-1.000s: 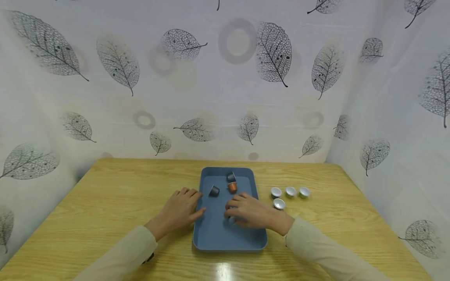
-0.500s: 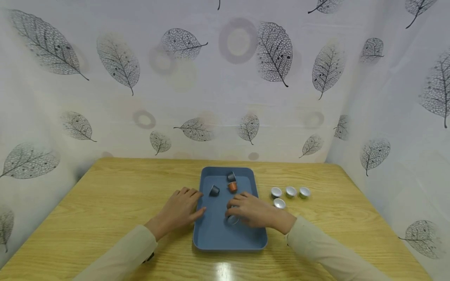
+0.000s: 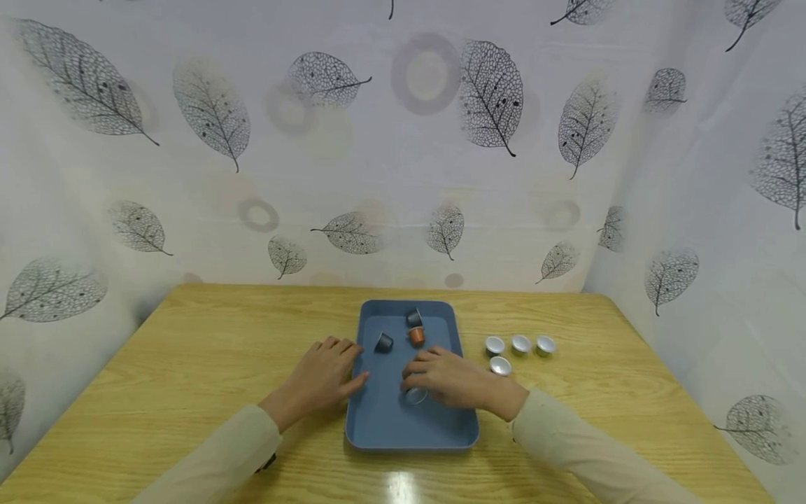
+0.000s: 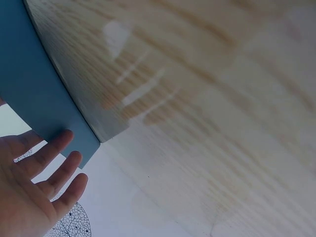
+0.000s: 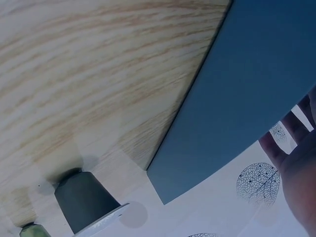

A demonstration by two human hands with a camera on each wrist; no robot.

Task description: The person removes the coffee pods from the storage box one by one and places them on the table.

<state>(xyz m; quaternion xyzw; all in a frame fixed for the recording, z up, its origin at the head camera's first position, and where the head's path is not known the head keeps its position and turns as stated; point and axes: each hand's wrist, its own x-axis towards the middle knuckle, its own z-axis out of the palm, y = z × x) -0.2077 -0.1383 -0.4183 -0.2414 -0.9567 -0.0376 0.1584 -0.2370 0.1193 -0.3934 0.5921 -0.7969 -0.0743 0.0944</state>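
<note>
Your left hand (image 3: 321,378), fingers apart, touches left edge of tray (image 3: 409,430); your right hand (image 3: 447,378) pinches pod (image 3: 415,397); four others (image 3: 500,366) on bench (image 3: 220,350) off right edge.

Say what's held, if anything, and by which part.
Cannot tell for the right hand, which partly hides a capsule; the left hand, spread at the left rim of the tray, holds nothing.

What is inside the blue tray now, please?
The blue tray holds two dark coffee capsules, an orange capsule and, by the right hand's grip, what seems the rim of a fourth. The hand covers its rest and some tray floor; anything beneath cannot be seen.
</note>
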